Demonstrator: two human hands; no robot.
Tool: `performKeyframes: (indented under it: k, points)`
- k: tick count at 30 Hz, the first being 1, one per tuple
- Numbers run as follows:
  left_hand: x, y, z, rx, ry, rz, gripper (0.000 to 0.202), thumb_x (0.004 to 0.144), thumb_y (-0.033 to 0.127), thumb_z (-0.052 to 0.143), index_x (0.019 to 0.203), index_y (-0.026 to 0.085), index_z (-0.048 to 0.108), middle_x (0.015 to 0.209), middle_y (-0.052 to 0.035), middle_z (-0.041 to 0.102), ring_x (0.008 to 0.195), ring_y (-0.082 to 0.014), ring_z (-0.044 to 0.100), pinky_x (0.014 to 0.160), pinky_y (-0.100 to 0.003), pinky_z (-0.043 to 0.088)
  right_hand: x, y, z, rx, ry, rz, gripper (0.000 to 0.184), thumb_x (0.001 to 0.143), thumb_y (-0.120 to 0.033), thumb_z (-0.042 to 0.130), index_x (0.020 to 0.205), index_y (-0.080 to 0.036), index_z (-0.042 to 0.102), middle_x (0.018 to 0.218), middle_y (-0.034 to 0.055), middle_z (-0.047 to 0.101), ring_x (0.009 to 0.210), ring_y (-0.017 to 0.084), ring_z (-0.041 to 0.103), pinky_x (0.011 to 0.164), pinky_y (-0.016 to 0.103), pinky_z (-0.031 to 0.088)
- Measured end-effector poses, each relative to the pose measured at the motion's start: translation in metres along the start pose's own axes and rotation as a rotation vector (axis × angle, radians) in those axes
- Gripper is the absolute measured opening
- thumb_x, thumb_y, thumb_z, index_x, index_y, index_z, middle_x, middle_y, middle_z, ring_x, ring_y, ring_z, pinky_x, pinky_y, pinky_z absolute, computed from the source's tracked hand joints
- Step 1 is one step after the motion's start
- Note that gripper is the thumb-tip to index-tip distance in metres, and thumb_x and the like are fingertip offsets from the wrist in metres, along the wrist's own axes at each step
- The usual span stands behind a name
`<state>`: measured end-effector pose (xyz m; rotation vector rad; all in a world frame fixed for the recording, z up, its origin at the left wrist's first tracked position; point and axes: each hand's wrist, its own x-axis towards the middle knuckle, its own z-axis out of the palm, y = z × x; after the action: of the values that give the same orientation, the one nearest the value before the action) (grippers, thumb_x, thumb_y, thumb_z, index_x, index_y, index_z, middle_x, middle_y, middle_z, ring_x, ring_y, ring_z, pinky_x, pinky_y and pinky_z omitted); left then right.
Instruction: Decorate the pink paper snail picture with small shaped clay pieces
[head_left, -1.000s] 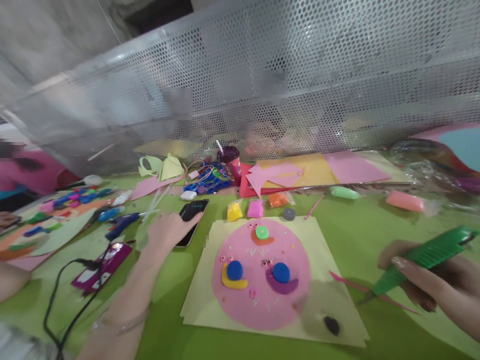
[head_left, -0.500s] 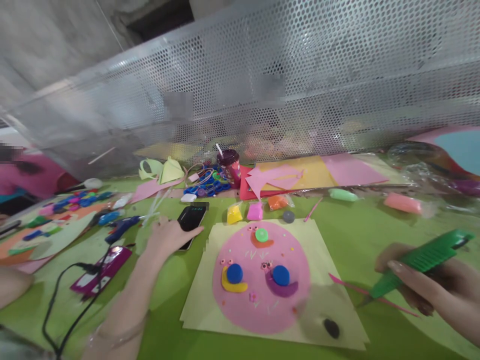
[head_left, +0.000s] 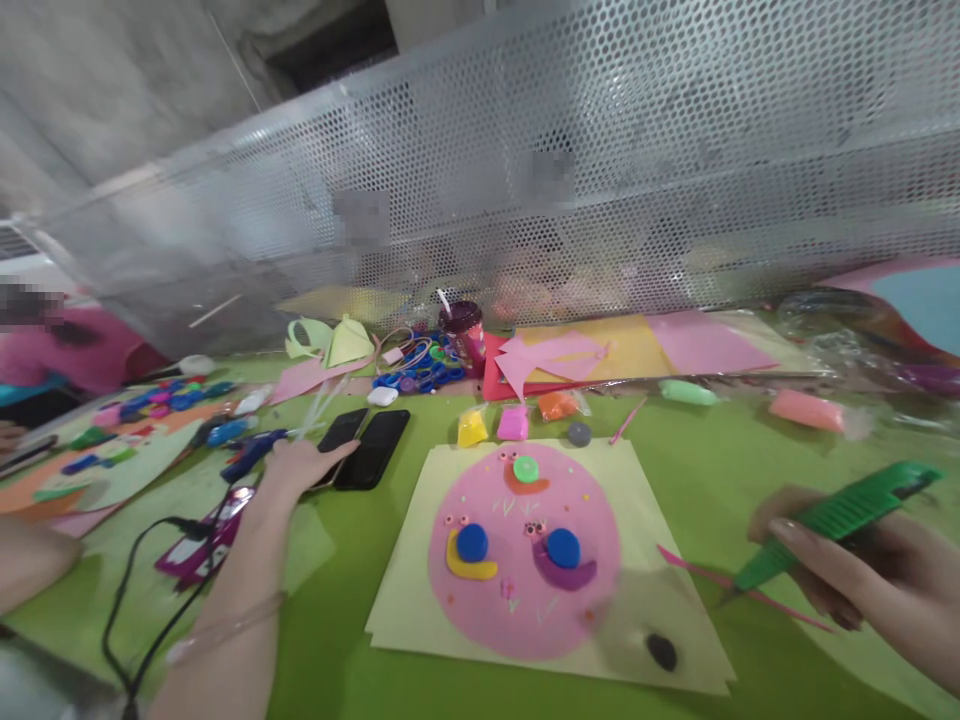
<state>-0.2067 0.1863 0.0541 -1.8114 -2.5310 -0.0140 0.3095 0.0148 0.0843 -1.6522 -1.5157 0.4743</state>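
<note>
My left hand [head_left: 296,465] reaches out over the green table and rests its fingers on a black phone [head_left: 339,434]; a second black phone [head_left: 375,447] lies right beside it. My right hand [head_left: 847,570] at the right edge is closed around a green ridged tool [head_left: 832,522] whose tip points down to the left. Between the hands lies a pink paper disc [head_left: 525,550] on pale yellow sheets [head_left: 675,620]. Clay snails with blue and green shells are stuck on the disc. A small black clay lump [head_left: 663,651] sits on the yellow sheet.
Small clay pieces in yellow [head_left: 471,428], pink [head_left: 513,423], orange and grey lie behind the disc. A dark cup with a straw [head_left: 463,335], scissors and coloured paper stand by the perforated metal screen. A blue glue gun [head_left: 247,452] and black cable are left. Another person's arm [head_left: 30,560] is far left.
My left hand slid left from the lit phone onto a second phone beside it; the first phone's screen has gone dark. My right hand has held the green tool still.
</note>
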Motion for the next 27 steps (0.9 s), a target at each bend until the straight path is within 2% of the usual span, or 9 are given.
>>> performKeyframes:
  k: [3, 5, 7, 9, 12, 16, 21, 27]
  points:
    - [0.004, 0.008, 0.001, 0.095, 0.026, -0.008, 0.033, 0.094, 0.044, 0.057, 0.104, 0.013, 0.061, 0.108, -0.0094, 0.062, 0.104, -0.0246, 0.059, 0.093, -0.047, 0.047, 0.001, 0.003, 0.001, -0.001, 0.008, -0.028, 0.057, 0.072, -0.079, 0.051, 0.057, -0.027, 0.069, 0.032, -0.0027, 0.042, 0.029, 0.016, 0.041, 0.031, 0.027, 0.034]
    - [0.002, 0.017, 0.000, 0.105, 0.048, 0.067, 0.030, 0.096, 0.040, 0.054, 0.108, 0.013, 0.061, 0.111, -0.0091, 0.061, 0.106, -0.0242, 0.058, 0.095, -0.047, 0.046, 0.002, 0.007, 0.001, 0.004, -0.049, -0.091, 0.052, 0.074, -0.074, 0.053, 0.059, -0.027, 0.070, 0.031, -0.0030, 0.043, 0.027, 0.017, 0.041, 0.029, 0.027, 0.032]
    - [-0.004, 0.026, 0.001, 0.091, 0.051, 0.166, 0.035, 0.096, 0.044, 0.052, 0.113, 0.014, 0.059, 0.113, -0.0092, 0.060, 0.105, -0.0238, 0.059, 0.094, -0.045, 0.047, 0.001, 0.006, 0.002, -0.006, -0.040, -0.108, 0.050, 0.076, -0.072, 0.053, 0.059, -0.028, 0.070, 0.031, -0.0035, 0.042, 0.027, 0.017, 0.041, 0.030, 0.028, 0.030]
    - [-0.012, 0.035, 0.001, 0.087, 0.049, 0.245, 0.039, 0.096, 0.047, 0.052, 0.119, 0.015, 0.057, 0.116, -0.0099, 0.059, 0.105, -0.0240, 0.058, 0.093, -0.045, 0.047, -0.002, -0.001, 0.003, -0.018, 0.027, -0.057, 0.055, 0.075, -0.077, 0.049, 0.058, -0.027, 0.069, 0.032, -0.0037, 0.041, 0.030, 0.016, 0.039, 0.035, 0.029, 0.030]
    - [-0.024, 0.040, 0.001, 0.107, 0.043, 0.285, 0.043, 0.095, 0.049, 0.052, 0.123, 0.016, 0.055, 0.116, -0.0102, 0.057, 0.104, -0.0243, 0.057, 0.092, -0.045, 0.047, -0.010, -0.018, 0.007, -0.027, 0.113, 0.058, 0.067, 0.070, -0.088, 0.041, 0.057, -0.027, 0.066, 0.036, -0.0036, 0.039, 0.035, 0.016, 0.038, 0.042, 0.030, 0.030]
    - [-0.033, 0.038, -0.002, 0.139, 0.003, 0.277, 0.046, 0.094, 0.054, 0.052, 0.121, 0.017, 0.057, 0.112, -0.0098, 0.058, 0.103, -0.0253, 0.057, 0.090, -0.045, 0.047, -0.015, -0.031, 0.009, -0.012, 0.099, 0.122, 0.072, 0.065, -0.093, 0.039, 0.056, -0.027, 0.064, 0.039, -0.0034, 0.038, 0.039, 0.017, 0.039, 0.046, 0.031, 0.031]
    - [-0.040, 0.039, -0.009, 0.161, -0.054, 0.252, 0.053, 0.092, 0.060, 0.049, 0.125, 0.018, 0.055, 0.117, -0.0108, 0.056, 0.108, -0.0267, 0.054, 0.093, -0.046, 0.045, -0.014, -0.027, 0.010, -0.005, 0.099, 0.112, 0.072, 0.066, -0.093, 0.039, 0.054, -0.027, 0.063, 0.038, -0.0031, 0.037, 0.038, 0.017, 0.037, 0.045, 0.032, 0.029]
    - [-0.048, 0.036, -0.025, 0.196, -0.140, 0.133, 0.063, 0.089, 0.064, 0.052, 0.134, 0.020, 0.048, 0.128, -0.0130, 0.050, 0.117, -0.0312, 0.050, 0.095, -0.050, 0.043, -0.015, -0.026, 0.010, -0.026, 0.116, 0.097, 0.071, 0.068, -0.092, 0.037, 0.058, -0.027, 0.064, 0.038, -0.0032, 0.038, 0.037, 0.018, 0.038, 0.044, 0.032, 0.030]
